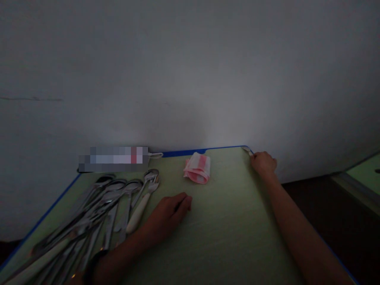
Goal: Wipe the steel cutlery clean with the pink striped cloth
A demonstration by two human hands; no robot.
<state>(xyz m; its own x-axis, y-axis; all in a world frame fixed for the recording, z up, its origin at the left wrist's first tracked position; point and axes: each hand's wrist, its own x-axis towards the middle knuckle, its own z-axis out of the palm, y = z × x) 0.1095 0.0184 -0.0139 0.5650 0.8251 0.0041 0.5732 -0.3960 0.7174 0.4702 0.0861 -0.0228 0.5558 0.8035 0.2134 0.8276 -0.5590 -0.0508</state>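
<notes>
My right hand (264, 164) is closed at the far right corner of the table. From its fingers a small piece of cutlery (247, 149) sticks out, silvery at the tip; its kind is too small and dark to tell. My left hand (170, 213) rests on the tabletop with curled fingers, and nothing shows in it. Just beyond it lies a folded pink-and-white cloth (197, 168). Left of that hand are a fork (152, 184) with a white handle and a pile of metal cutlery (108, 198), including several spoons and ladle-like heads, partly behind my left forearm.
The pale green table (231, 221) has a blue edge and stands against a grey wall (190, 71). At the back left lies a blurred-out package (115, 158) with a white loop beside it. Dark floor (320, 206) shows to the right, with another green surface (366, 172) beyond.
</notes>
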